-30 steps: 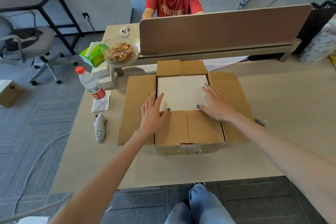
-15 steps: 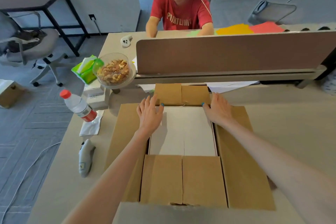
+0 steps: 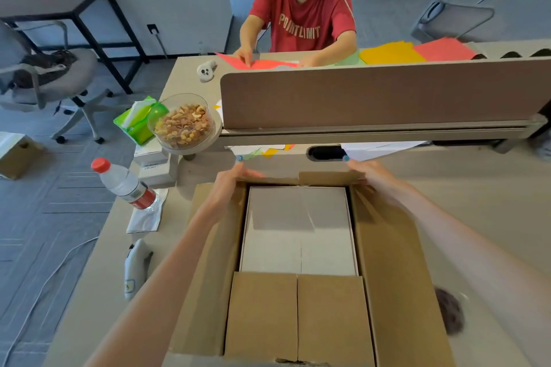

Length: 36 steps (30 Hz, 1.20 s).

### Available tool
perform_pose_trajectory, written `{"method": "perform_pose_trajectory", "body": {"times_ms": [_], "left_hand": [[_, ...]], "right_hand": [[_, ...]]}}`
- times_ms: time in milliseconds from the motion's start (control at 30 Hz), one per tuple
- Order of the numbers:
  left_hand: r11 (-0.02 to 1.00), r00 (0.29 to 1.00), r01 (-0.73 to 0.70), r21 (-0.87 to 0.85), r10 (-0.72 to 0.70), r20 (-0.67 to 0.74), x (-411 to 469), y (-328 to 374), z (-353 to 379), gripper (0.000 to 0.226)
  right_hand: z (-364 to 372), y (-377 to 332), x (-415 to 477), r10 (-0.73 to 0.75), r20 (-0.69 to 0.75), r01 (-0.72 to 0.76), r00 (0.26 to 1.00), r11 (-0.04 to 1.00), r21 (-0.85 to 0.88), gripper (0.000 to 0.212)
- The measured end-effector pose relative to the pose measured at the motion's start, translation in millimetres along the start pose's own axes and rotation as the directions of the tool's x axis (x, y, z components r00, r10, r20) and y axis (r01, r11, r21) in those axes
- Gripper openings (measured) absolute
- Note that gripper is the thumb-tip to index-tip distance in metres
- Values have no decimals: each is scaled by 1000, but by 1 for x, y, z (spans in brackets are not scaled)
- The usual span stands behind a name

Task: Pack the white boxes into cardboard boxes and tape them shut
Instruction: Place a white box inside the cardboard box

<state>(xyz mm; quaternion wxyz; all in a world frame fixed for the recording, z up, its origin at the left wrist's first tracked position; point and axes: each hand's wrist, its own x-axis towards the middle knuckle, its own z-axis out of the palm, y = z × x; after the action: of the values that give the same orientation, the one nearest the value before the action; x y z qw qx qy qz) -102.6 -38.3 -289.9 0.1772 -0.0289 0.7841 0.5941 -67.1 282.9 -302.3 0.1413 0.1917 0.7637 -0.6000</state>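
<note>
Head camera view of a packing job at a pale wooden table [image 3: 477,188]: one brown corrugated cardboard box [image 3: 393,262] stands open, and two smooth, flat-topped white boxes [image 3: 298,232] lie side by side inside it, filling the opening, with a thin seam between them. Four flaps show. The two side flaps are spread outward, the near flap [image 3: 298,313] is folded in over the white boxes' near edge, and the far flap [image 3: 322,179] is tilted up at the back. Two bare hands work that far flap. The left hand [image 3: 226,188] is at its left corner and the right hand [image 3: 369,176] at its right corner, both with fingers stretched out and reaching past the flap's edge; motion blur hides where the thumbs sit. The white boxes lie just on the near side of both hands, between the forearms. To the left on the table stand one clear plastic water bottle [image 3: 122,185] with a red cap, one round glass bowl [image 3: 185,125] of mixed nuts, one green tissue pack [image 3: 135,122] and one white handheld controller [image 3: 135,265]. Beyond a brown divider panel [image 3: 372,95], one person in a red shirt [image 3: 301,21] and a white headset handles sheets of coloured paper [image 3: 390,52].
</note>
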Motion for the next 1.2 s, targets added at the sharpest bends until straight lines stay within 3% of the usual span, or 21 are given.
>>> {"method": "perform_pose_trajectory", "body": {"times_ms": [100, 167, 233, 300, 467, 533, 600, 700, 767, 867, 933, 1000, 1133, 1200], "left_hand": [[996, 990, -60, 66, 51, 131, -2, -7, -12, 23], [983, 977, -108, 148, 78, 197, -1, -12, -15, 25], [918, 968, -208, 338, 145, 204, 4, -21, -11, 36], [821, 962, -269, 503, 207, 176, 6, -29, -7, 41], [694, 955, -272, 666, 279, 99, -5, -24, -3, 53], [587, 943, -219, 780, 332, 15, -8, -26, -12, 57], [550, 929, -92, 830, 348, -128, -12, -30, -25, 58], [655, 927, 178, 735, 138, -348, -18, -32, -46, 64], [721, 924, 266, 640, -1, -382, -23, -28, -55, 57], [705, 927, 218, 675, 67, -369, -35, -15, -60, 37], [695, 915, 170, 699, 152, -375, -42, -5, -62, 35], [703, 908, 117, 702, 210, -362, -46, 6, -62, 40], [763, 920, -11, 646, 261, -292, -50, 34, -55, 46], [812, 928, -92, 576, 280, -247, -52, 42, -47, 46]], "right_hand": [[-1, 4, -2, -101, 127, 123, 987, 976, -178, 15], [3, 3, -3, -112, 181, 153, 977, 960, -235, 31], [6, 6, -2, -101, 211, 173, 972, 917, -359, 41], [10, 12, 1, -100, 197, 185, 975, 857, -480, 44], [10, 12, -7, -130, 92, 157, 987, 694, -702, 42], [8, 7, -15, -127, 67, 128, 990, 571, -811, 41], [5, 3, -21, -156, 37, 107, 987, 473, -874, 42], [2, -10, -30, -220, 50, 113, 974, 281, -953, 39], [3, -23, -33, -246, 70, 102, 967, 120, -988, 29], [15, -48, -40, -242, 84, 67, 967, -80, -995, 18], [26, -64, -44, -223, 90, 48, 971, -184, -982, 6], [38, -78, -48, -186, 88, 35, 979, -268, -963, 7], [59, -94, -46, -203, 73, -1, 976, -346, -938, 16], [66, -98, -45, -228, 63, -1, 972, -268, -963, 16]]}}
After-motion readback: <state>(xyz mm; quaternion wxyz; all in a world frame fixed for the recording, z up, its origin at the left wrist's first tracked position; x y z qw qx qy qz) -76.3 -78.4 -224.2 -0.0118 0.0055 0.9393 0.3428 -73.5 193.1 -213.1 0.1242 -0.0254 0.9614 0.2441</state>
